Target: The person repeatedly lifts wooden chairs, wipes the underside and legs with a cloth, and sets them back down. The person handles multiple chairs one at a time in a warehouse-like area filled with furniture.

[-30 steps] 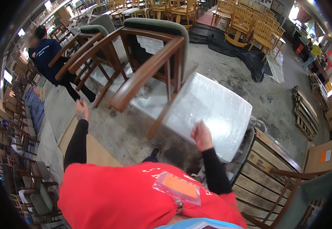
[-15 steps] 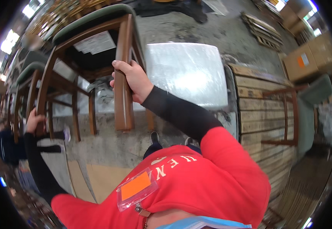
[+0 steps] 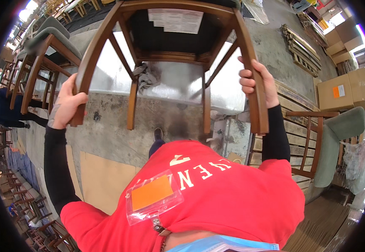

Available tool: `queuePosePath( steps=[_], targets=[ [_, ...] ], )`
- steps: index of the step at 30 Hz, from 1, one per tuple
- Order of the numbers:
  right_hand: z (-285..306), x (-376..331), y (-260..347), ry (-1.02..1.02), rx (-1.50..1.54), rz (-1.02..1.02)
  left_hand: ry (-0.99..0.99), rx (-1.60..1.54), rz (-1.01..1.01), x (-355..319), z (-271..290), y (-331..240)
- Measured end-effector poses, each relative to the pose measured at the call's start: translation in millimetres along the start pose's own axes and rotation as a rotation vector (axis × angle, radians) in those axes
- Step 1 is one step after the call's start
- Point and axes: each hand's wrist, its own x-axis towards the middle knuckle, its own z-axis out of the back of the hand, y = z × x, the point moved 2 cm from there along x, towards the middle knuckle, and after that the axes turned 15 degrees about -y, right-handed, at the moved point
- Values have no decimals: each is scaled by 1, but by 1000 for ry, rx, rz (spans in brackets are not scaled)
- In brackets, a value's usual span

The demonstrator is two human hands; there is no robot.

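Just beyond our red shirt (image 3: 216, 189), our left hand (image 3: 68, 105) and right hand (image 3: 262, 80) are each grasping one outer leg of the chair (image 3: 170, 56); we would do well to be keeping both grips firm and even, so the frame is not twisting. The chair is spanning the gap between our hands, underside facing us, while farther back a shiny pale slab (image 3: 228, 92) is showing through its legs.

The head-worn fisheye looks down and forward from close by the wooden chair (image 3: 168, 56), facing its seat's underside (image 3: 170, 42).
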Motion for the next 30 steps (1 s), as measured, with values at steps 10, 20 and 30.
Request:
queuePosePath(
  steps=[10, 20, 30],
  targets=[
    [167, -67, 96, 50, 99, 62, 128, -69, -31, -53, -171, -100],
    [145, -53, 76, 17, 91, 130, 75, -42, 0, -34, -154, -81],
    [175, -43, 69, 201, 169, 230, 371, -626, 320, -36, -148, -32]
  ],
)
